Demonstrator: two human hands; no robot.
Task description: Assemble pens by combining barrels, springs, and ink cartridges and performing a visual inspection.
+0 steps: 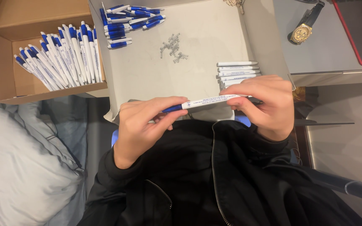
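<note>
Between both hands, near the person's chest: a blue-and-white pen point(204, 101), left hand point(141, 125) pinching the blue end, right hand point(265, 104) clasping the white barrel.
Likely light, stiff, smooth plastic; best gripped at both ends. Farther off lie white barrels point(236, 71), small springs point(172, 48) and a box of finished pens point(59, 56).

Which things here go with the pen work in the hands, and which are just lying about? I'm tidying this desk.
Part of the work:
pen held by left hand and right hand
white barrels
blue pen parts
small metal springs
box of finished pens

Just lying about:
gold wristwatch
red-edged mat
</note>
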